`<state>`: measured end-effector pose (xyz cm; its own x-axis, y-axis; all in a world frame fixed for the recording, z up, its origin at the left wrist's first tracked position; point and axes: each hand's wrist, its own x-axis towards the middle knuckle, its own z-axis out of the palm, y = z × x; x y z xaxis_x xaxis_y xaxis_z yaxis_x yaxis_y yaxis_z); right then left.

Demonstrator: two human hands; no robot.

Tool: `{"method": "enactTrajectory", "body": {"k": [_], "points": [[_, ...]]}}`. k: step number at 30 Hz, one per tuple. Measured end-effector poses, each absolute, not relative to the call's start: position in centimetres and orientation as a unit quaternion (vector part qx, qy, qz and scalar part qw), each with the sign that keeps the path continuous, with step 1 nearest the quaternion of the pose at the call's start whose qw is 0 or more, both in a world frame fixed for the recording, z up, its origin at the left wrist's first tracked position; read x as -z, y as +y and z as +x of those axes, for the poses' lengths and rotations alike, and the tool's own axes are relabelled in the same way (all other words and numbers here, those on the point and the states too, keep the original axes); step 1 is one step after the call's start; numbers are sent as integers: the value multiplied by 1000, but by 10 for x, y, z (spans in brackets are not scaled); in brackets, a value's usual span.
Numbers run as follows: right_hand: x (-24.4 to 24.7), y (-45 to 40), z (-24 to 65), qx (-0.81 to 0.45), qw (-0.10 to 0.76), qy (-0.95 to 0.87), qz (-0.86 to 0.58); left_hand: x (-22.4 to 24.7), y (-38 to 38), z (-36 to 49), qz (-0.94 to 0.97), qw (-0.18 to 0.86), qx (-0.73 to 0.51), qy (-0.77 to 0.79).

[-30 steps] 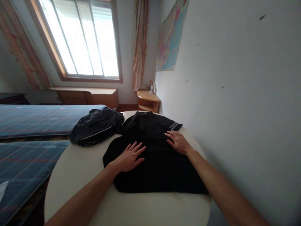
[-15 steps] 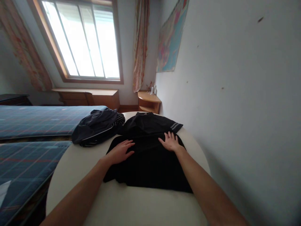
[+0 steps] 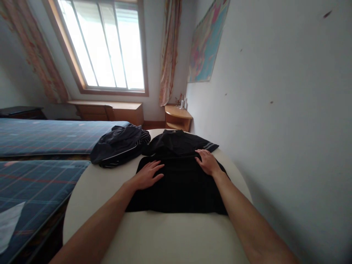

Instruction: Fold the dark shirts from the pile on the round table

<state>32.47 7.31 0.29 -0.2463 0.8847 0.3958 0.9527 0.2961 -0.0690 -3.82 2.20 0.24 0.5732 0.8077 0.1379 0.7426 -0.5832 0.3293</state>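
A black short-sleeved shirt point(image 3: 178, 194) lies spread on a round cream table point(image 3: 176, 238), its collar at the far side. Two grey stripes mark the right sleeve. Across the shirt's middle runs a fold or edge, and the part nearer me looks smooth. My left hand point(image 3: 148, 174) rests flat on the left side of this black cloth, fingers spread. On the right side, my right hand point(image 3: 208, 162) lies on the cloth close to that fold, its thumb apart from the fingers. Neither hand grips anything.
A bunched dark garment with white stripes point(image 3: 118, 146) lies at the table's far left edge. Plaid mattresses point(image 3: 55, 139) stand to the left, with a white sheet point(image 3: 11, 223) on the nearer one. The wall point(image 3: 288, 128) runs close on the right; a corner shelf point(image 3: 178, 115) stands behind.
The black cloth's near edge lies slightly farther from me and looks straighter. My right hand's fingers have drawn closer together. The whole view has shifted a little.
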Motion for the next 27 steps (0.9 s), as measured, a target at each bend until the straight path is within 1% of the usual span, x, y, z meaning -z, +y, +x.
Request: {"method": "enactTrajectory", "body": {"k": [3, 9, 14, 19, 23, 27], "points": [[-9, 68, 326, 103, 213, -779, -580, -3, 17, -30, 884, 101, -142, 435], [-11, 65, 333, 66, 194, -783, -588, -12, 6, -30, 925, 101, -152, 332], [-9, 61, 331, 57, 193, -802, -562, -13, -2, -38, 932, 103, -110, 331], [-8, 46, 320, 51, 139, -816, -558, -15, -13, -45, 933, 97, -73, 337], [-6, 28, 308, 5, 83, -811, -579, -21, -27, -58, 939, 106, -50, 323], [-7, 7, 296, -40, 52, -794, -605, -24, -44, -72, 943, 113, -46, 310]]}}
